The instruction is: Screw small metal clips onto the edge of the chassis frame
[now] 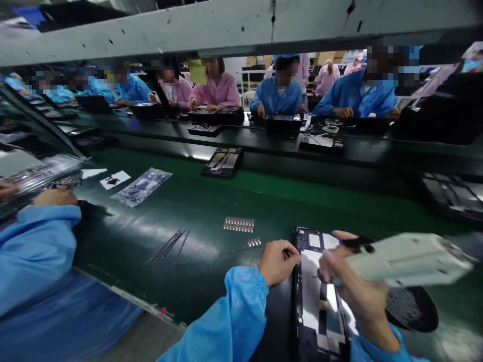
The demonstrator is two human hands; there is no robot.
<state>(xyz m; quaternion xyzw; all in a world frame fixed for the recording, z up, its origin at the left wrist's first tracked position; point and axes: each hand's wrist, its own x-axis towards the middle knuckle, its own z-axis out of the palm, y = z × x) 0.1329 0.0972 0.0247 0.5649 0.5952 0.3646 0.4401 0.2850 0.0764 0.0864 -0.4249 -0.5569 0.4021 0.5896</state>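
my right hand (pixel 352 289) is clamped around a pale electric screwdriver (pixel 407 259), held over the open tablet chassis (pixel 319 301) on the green belt (pixel 211 201). my left hand (pixel 278 261) is curled shut, knuckles touching the chassis's left edge; i cannot tell what it pinches. left of the chassis lie a small parts strip (pixel 238 224) and thin tweezers (pixel 169 245). right of it, a dark screw dish (pixel 413 307).

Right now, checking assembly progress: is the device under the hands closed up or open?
Open: the device lies flat with bare internal parts showing, no cover on.
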